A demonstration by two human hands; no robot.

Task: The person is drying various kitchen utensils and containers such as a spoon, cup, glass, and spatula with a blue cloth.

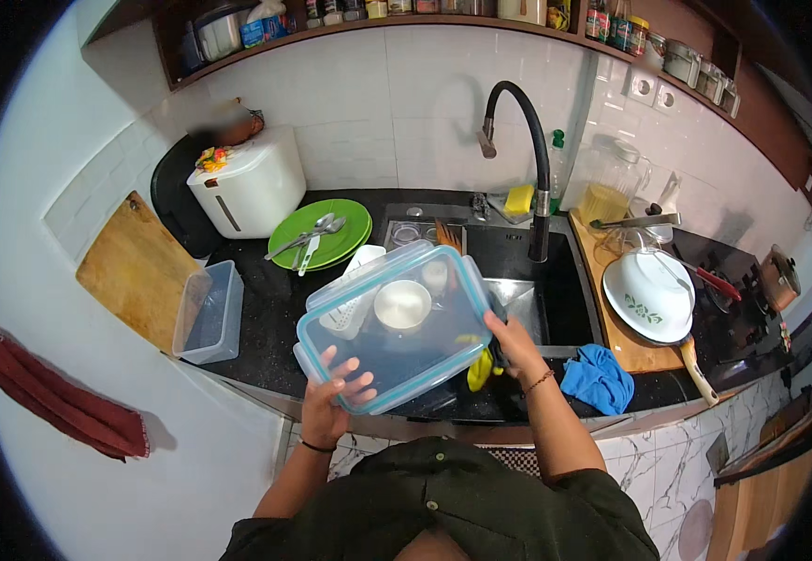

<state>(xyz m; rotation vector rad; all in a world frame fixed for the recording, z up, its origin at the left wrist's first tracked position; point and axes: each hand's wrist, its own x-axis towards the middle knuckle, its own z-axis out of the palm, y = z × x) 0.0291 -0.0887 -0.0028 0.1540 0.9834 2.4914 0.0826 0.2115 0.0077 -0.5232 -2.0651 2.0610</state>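
Observation:
Above the counter's front edge I hold a large clear plastic container lid [415,360] with a light blue seal, tilted. My left hand [328,402] is at its lower left corner, fingers partly showing through the plastic. My right hand [515,348] grips the right edge, thumb on the near side and the other fingers mostly hidden. Through the lid I see a white bowl [402,307] and a white perforated basket [355,304]. Near my right hand, something yellow [481,371] lies by the sink's front edge, partly covered. A blue cloth [598,380] is bunched to its right.
A clear plastic tub [210,313] stands left, beside a wooden board [135,271]. Green plates [355,224] hold spoons. A black faucet [543,178] arches over the dark sink [570,290]. Right, a white wok [649,294] lies upside down, its handle [699,372] projecting past the counter edge.

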